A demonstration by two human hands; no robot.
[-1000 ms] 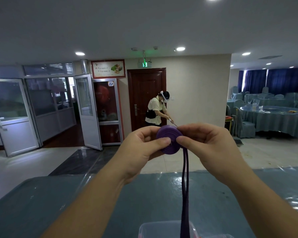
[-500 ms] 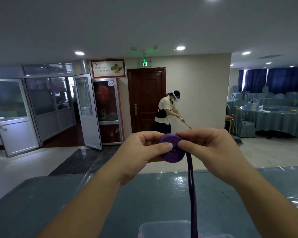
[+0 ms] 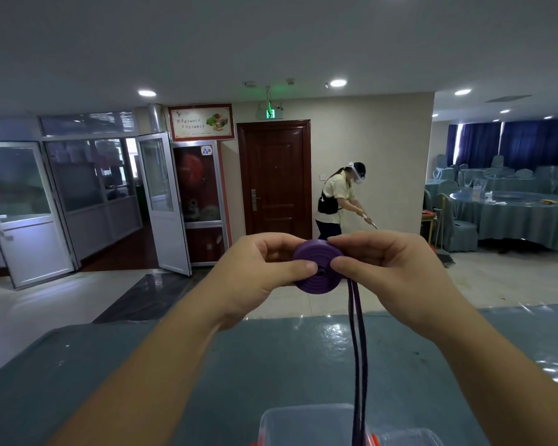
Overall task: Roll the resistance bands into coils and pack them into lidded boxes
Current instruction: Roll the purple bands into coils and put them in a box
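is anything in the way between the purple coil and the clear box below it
Nothing visible blocks it. Both hands, left hand and right hand, pinch the purple coil above the table; only its own unrolled tail hangs toward the clear box.

— What's lighting the rm?
— Ceiling spots [image 3: 338, 82] glowing; white door [image 3: 161, 201] standing open at left.
— Right side?
— Round table [image 3: 516, 214] sitting under blue curtains [image 3: 529, 140]; person [image 3: 337, 201] sweeping by brown door [image 3: 276, 178].

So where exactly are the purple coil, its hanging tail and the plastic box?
purple coil [image 3: 316, 268], head view, flat spiral face.
hanging tail [image 3: 357, 349], head view, middle of strands.
plastic box [image 3: 297, 426], head view, clear wall.
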